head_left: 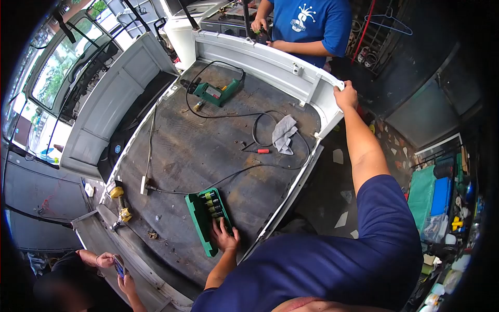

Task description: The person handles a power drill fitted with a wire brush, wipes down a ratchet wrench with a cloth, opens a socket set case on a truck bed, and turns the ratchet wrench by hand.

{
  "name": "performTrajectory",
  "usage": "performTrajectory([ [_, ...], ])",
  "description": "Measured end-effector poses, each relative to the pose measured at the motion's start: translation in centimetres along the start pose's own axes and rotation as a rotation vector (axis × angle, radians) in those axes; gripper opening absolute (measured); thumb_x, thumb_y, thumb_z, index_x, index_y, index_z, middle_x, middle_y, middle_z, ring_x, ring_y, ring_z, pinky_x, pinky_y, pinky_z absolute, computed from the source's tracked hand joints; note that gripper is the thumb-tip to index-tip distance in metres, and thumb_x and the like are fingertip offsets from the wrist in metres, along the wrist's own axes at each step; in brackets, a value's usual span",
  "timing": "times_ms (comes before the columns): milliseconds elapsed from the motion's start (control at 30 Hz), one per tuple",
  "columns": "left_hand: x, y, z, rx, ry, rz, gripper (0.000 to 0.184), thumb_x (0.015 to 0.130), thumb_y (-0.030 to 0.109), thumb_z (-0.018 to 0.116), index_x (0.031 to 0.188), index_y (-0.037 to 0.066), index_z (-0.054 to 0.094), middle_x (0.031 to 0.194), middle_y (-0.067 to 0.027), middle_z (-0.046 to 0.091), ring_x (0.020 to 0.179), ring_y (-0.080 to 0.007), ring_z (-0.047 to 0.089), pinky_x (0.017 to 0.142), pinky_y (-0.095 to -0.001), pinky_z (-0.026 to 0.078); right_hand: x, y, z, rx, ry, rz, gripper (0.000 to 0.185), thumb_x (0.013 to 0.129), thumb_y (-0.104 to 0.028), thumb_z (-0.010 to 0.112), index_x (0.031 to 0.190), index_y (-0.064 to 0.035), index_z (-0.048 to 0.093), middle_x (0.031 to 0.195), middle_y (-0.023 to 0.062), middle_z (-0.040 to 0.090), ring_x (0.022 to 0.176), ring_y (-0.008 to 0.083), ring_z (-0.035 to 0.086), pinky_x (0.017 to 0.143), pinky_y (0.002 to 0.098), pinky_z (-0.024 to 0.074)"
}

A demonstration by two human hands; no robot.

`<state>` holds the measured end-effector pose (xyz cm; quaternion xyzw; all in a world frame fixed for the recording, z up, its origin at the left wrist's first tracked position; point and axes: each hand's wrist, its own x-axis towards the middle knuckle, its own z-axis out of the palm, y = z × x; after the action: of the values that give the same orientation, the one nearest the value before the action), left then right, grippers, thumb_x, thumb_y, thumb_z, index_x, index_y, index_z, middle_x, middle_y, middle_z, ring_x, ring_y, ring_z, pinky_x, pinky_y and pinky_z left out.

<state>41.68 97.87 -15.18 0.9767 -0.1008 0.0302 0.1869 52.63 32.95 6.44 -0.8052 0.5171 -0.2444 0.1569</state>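
My left hand (224,238) lies over the lower part of an opened green socket case (197,224), fingers stretched and spread, beside a row of dark sockets (212,202). Whether its fingertips touch a socket I cannot tell. At the upper right, my right hand (346,96) is wrapped round the corner of the white side panel (270,58) of a truck bed. Both rest at the edges of the dark, dirty bed floor (182,135).
On the bed lie a green corded drill (215,93), its cable, a grey cloth (284,134) and a red-handled tool (263,151). A yellow power tool (120,203) lies left. A person in blue (312,26) stands opposite; another holds a phone (120,266) lower left.
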Motion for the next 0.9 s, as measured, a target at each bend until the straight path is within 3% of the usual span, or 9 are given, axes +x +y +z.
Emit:
performTrajectory([
  [900, 0.09, 0.19, -0.06, 0.002, 0.042, 0.016, 0.067, 0.078, 0.034, 0.066, 0.142, 0.021, 0.05, 0.155, -0.0132, 0.037, 0.141, -0.0407, 0.033, 0.117, -0.0551, 0.024, -0.16, -0.27, -0.28, -0.007, -0.001, 0.0, 0.047, 0.085, -0.036, 0.068, 0.124, -0.0107, 0.059, 0.117, 0.0198, 0.07, 0.109, 0.0406, 0.067, 0.093, 0.0492, 0.0531],
])
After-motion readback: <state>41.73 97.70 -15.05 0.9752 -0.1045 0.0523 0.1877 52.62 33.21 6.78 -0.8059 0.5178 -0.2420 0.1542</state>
